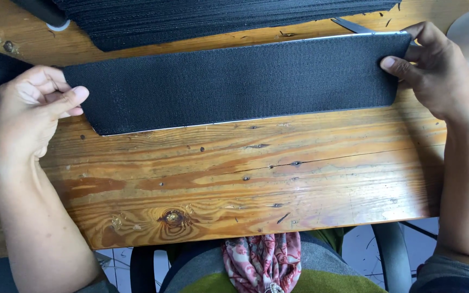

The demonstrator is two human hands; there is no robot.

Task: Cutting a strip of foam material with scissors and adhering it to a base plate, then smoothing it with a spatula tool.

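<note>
**Black elastic strip held flat at both ends on the worktop**

Black elastic strip (234, 81) is laid lengthwise across the far half of the wooden worktop (245, 184), stretched from left to right and slightly slanted, its right end lying a little farther away than its left. The left end is cut on a slant; the right end is also angled. A thin pale edge is seen along both long sides of the strip.

The left end is pinched by the left hand (31, 111), with the thumb laid on top and the other fingers curled beneath or beside the edge. The right end is gripped by the right hand (435, 70), the thumb pressed on the upper face and the remaining fingers tucked behind the strip. Both grasps are closed on the fabric; neither hand is released.

Beyond the strip, at the far edge, a stack of similar black strips (218, 19) is piled, which suggests that many pieces have been cut or sorted already, though how many remain cannot be told. A thin metal tool (351, 25), perhaps scissor blades, is partly seen near the right hand, untouched. The single strip is judged to be mid-handling: spread out and held taut, but not yet placed on the pile. A patterned pink cloth (261, 260) is seen at the near edge.
</note>
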